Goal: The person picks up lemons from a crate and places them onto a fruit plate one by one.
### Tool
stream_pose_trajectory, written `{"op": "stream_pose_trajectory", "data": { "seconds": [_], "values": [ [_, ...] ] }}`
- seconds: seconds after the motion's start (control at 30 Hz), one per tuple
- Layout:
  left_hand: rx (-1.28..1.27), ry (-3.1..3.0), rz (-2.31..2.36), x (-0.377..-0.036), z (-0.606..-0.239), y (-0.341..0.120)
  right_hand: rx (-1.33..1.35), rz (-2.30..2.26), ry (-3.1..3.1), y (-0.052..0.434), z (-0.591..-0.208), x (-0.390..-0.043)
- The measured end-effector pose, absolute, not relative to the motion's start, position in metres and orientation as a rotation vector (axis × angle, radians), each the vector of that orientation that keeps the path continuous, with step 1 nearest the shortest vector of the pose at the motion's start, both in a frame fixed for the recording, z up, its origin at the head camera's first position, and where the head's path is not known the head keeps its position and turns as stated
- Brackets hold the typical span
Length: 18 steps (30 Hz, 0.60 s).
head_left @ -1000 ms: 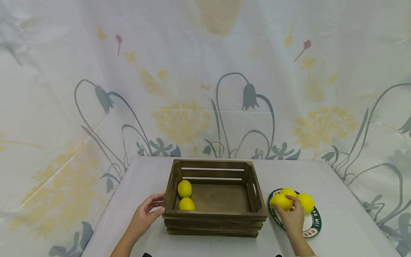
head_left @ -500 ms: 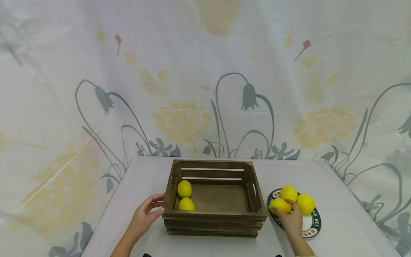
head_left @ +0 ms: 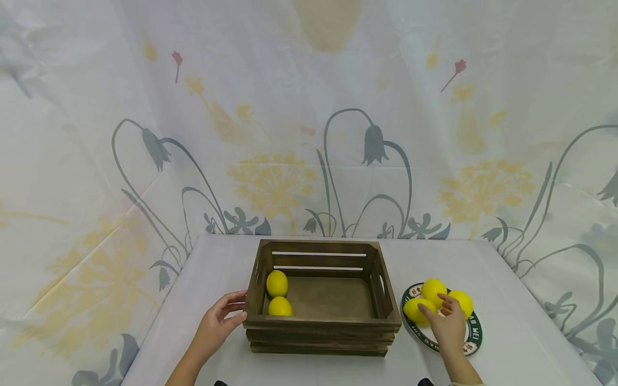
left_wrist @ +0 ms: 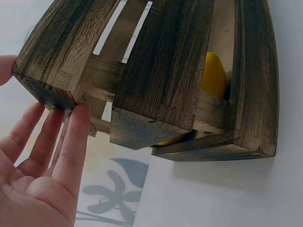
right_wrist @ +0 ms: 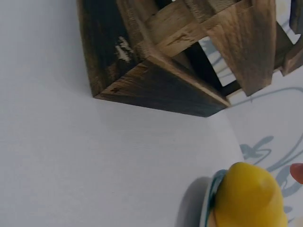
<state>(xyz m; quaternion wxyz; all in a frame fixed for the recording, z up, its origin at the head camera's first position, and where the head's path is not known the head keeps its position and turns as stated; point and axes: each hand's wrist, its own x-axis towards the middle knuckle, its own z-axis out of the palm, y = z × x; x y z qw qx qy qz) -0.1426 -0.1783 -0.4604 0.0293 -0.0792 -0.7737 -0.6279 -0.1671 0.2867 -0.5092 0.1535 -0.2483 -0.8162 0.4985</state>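
Note:
On a green-rimmed plate point(head_left: 475, 336) lie three lemons: a left lemon point(head_left: 416, 311), a back lemon point(head_left: 434, 291) and a right lemon point(head_left: 462, 301), partly behind my right hand point(head_left: 450, 324). That hand is over the plate, thumb and fingers spread apart, gripping nothing. In the right wrist view, a fingertip point(right_wrist: 297, 173) shows apart from a lemon point(right_wrist: 249, 196). A brown slatted wooden crate point(head_left: 322, 335) holds two lemons along its left side, a rear lemon point(head_left: 277, 283) and a front lemon point(head_left: 280, 306). With fairly straight fingers, my left hand point(left_wrist: 45, 165) touches the crate's left end.
White cloth covers the table point(head_left: 212, 273). A strip of it separates the crate from the plate on the right. Behind the table hangs a flower-printed curtain point(head_left: 309, 177).
My right hand has let go of the left lemon on the plate and shifted slightly right, its fingers parting. My left hand and the crate stay in place.

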Motion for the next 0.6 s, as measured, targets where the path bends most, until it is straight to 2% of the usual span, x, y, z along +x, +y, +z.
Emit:
{"op": "stream_pose_trajectory", "data": {
  "seconds": [0.3, 0.6],
  "values": [
    [-0.235, -2.388, -1.94, -0.143, -0.46, -0.178, -0.683, 1.391, -2.285, 0.326, -0.57, -0.204],
    [-0.234, -2.395, -1.926, -0.143, -0.46, -0.179, -0.658, 1.436, -2.204, 0.336, -0.575, -0.221]
  ]
}}
